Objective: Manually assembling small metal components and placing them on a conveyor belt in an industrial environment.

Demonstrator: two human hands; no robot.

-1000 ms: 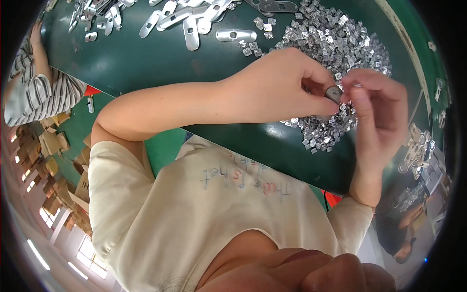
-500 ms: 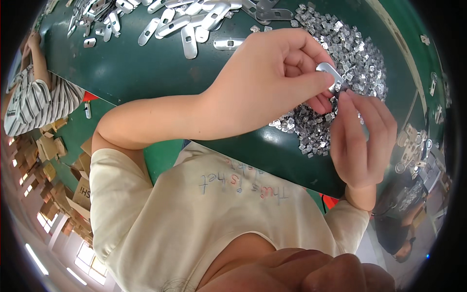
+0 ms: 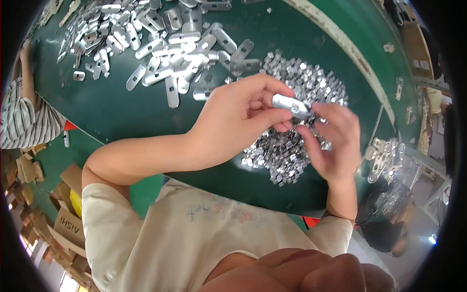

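Note:
A shiny, rounded metal plate (image 3: 293, 105) is pinched between the thumb and fingers of my left hand (image 3: 238, 114). A small metal clip (image 3: 295, 108) shows at the slot in the plate's middle. Just right of the plate, my right hand (image 3: 335, 136) has its thumb and fingers spread and nothing visible between them. Its index fingertip is close to the plate's right end; whether it touches is unclear. Below and behind both hands spreads a heap of small metal clips (image 3: 279, 155) on the green tabletop (image 3: 141, 114).
Many loose metal plates (image 3: 158, 75) lie in a pile at the far left. A pale strip (image 3: 340, 41) borders the table's far right. Joined metal parts (image 3: 384, 158) lie at the right. Another person's striped sleeve (image 3: 22, 117) is at the left edge, above cardboard boxes (image 3: 68, 224).
My right fingers have opened and drawn apart beside the plate. The plate, in my left hand, has turned flatter and shows its slotted face. The whole view has shifted, showing more plates.

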